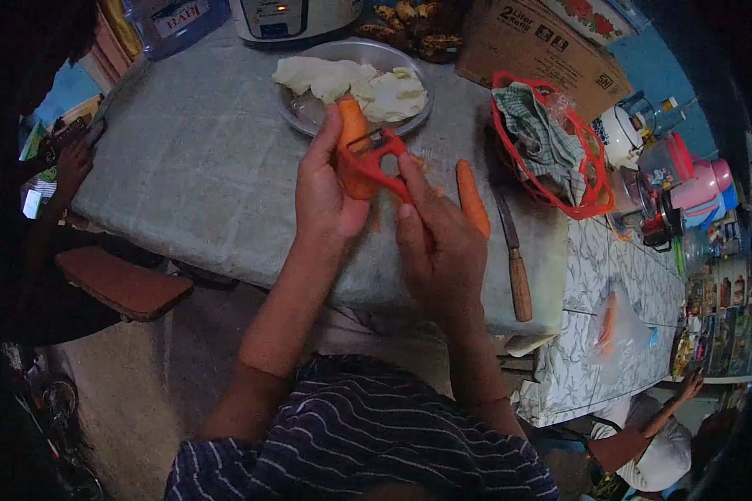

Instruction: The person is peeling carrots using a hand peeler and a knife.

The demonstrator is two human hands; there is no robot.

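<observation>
My left hand (328,181) grips a thick carrot (352,125) that points away from me, its far end above the near rim of a metal plate. In my right hand (442,250) is a red Y-shaped vegetable peeler (371,164), whose blade lies across the carrot's upper side. Pale cabbage leaves (376,91) rest on the round metal plate (301,128). A second carrot (472,197) lies on the cloth just beyond my right hand. To its right is a knife (512,250) with a wooden handle nearest me. Some orange peelings (435,188) are scattered beneath the peeler.
A red plastic basket (586,210) holding a checked cloth stands at the right, before a cardboard box (539,47). A rice cooker (297,22) is at the back. A plastic bag (614,332) lies on the marble-patterned surface. Other people sit at both sides.
</observation>
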